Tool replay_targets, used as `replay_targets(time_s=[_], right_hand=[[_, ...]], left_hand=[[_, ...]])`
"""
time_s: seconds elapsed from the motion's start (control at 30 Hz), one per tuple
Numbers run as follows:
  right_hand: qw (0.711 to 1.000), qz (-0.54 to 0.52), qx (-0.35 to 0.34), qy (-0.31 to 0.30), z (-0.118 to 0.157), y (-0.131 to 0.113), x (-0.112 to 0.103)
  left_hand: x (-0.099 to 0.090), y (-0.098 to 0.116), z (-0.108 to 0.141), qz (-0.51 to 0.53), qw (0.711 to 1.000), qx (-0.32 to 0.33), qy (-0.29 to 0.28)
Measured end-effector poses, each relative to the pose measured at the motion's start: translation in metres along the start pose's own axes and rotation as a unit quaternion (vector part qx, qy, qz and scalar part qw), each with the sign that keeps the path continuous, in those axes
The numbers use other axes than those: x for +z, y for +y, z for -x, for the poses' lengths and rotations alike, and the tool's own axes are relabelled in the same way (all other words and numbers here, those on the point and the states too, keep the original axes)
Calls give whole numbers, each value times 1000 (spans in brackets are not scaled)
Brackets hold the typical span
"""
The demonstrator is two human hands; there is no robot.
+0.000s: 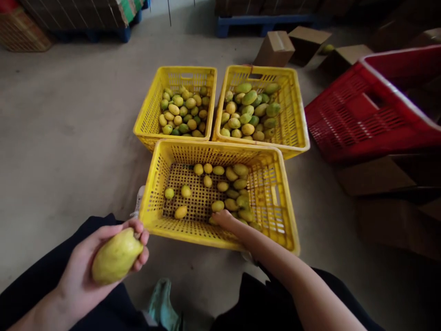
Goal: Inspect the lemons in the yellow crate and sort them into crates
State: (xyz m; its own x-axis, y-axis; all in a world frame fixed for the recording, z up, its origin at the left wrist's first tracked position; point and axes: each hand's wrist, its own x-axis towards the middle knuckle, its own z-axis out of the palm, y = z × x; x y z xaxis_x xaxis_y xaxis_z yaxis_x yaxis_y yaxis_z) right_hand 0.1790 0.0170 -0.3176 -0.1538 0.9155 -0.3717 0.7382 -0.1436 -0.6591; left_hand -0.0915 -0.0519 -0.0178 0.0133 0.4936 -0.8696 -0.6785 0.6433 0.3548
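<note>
A large yellow-green fruit [117, 257] lies in my left hand [84, 264], whose fingers curl round it left of the near crate. My right hand [223, 219] reaches down inside the near yellow crate [220, 240], at a fruit [212, 221] by the front wall; its fingertips are mostly hidden. Several fruits are packed along that crate's right part, with a few loose ones scattered on the left. Behind it stand a left yellow crate [146, 111] of small yellow and green fruits and a right yellow crate [292, 110] of larger green and yellow ones.
A red crate [347, 108] stands tilted at the right, with open cardboard boxes [375, 177] below it and small cartons [274, 49] behind. Blue pallets [268, 20] bear stacks at the back. A teal object [162, 303] lies between my legs.
</note>
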Motion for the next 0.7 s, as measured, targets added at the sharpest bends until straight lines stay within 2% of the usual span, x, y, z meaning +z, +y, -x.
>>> replay_targets(time_s=[0.2,0.37,0.43,0.53,0.63,0.7], right_hand=[[977,155,-48,-139,-13,-3,8],[944,227,-119,-208,-22,-23,-10],[934,249,-147,-212,-26,-40,-27],[925,282,-181,-181,-29,-76,-62],[923,302,-214,-105,-20,-120,-103],[924,296,-239,-37,-4,-147,-130]], left_hand=[[-5,6,4,72,991,-2,110],[7,4,0,98,989,21,107],[11,4,2,100,992,20,69],[11,1,4,100,994,18,-46],[11,-5,1,90,983,12,-157],[14,-11,-3,63,978,-5,-201]])
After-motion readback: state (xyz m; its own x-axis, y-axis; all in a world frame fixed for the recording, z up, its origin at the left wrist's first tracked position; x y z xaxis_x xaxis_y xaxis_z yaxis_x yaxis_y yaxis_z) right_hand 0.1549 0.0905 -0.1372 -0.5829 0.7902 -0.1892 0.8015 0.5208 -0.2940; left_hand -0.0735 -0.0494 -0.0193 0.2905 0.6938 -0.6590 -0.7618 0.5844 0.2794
